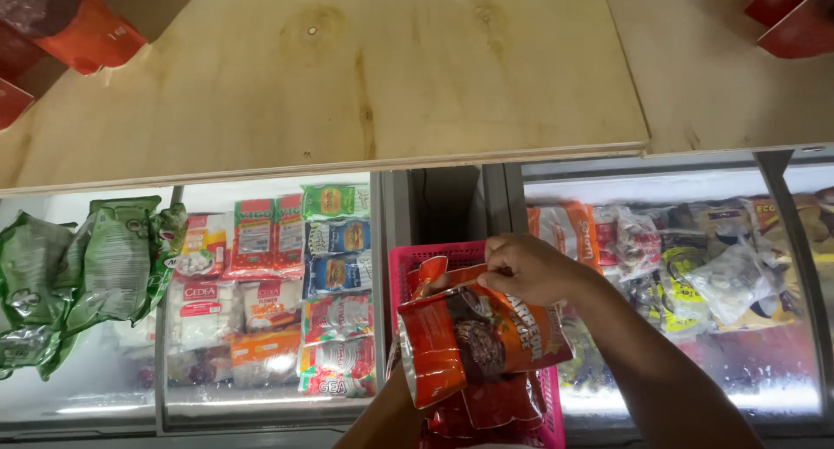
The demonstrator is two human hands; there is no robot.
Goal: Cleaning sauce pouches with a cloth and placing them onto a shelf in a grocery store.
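1. Right hand (pixel 530 268), fingers pinching the top edge of one orange pouch (pixel 476 340), lifted above the pink basket (pixel 402 271) at 6 o'clock;
2. Left hand hidden beneath the pouch; its fingers cannot be told;
3. Two red pouches (pixel 69 23) at 10 o'clock; two glass-lidded freezers (pixel 782 371) below the plywood shelf (pixel 347 75).

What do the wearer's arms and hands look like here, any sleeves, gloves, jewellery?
Both are bare. The right hand shows no glove, ring or watch, and its forearm is uncovered to the frame edge. The left forearm is bare too, its hand hidden behind the orange pouch. No sleeves or markings visible.
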